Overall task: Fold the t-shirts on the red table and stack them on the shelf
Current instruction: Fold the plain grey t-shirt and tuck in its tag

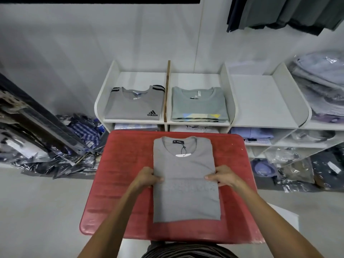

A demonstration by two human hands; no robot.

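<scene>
Gripping both long edges of the grey t-shirt (186,183) at mid-length: left hand (148,176) pinches the left edge, thumb on top, fingers curled under; right hand (222,175) does the same on the right edge.

Containers:
- White shelf unit (229,101) stands behind the red table (119,175), top row split into open bays.
- Left bay: folded grey Adidas tee (134,105), black stripes on shoulders, logo at lower right.
- Next bay, past the wooden divider (167,90): stack of green-grey folded tees (199,105), top one with a pale colour print near the front edge.
- Third bay (260,101): only its white floor shows.
- Far right bay: bagged shirts (320,86) piled high.
- Lower row: more folded or packed shirts, partly hidden by the table.

Task item:
- Grey t-shirt lies flat on the red table, roughly centred, collar toward the shelf.
- Sides folded in, so it reads as a long rectangle; sleeves not visible.
- Dark neck label, black string and white hang tag (183,155) at the collar.
- Faint darker band across the chest between the hands; detail not readable.
- Small creases at both pinch points.

Floor left of the table: heap of plastic-bagged clothes (61,146).
</scene>
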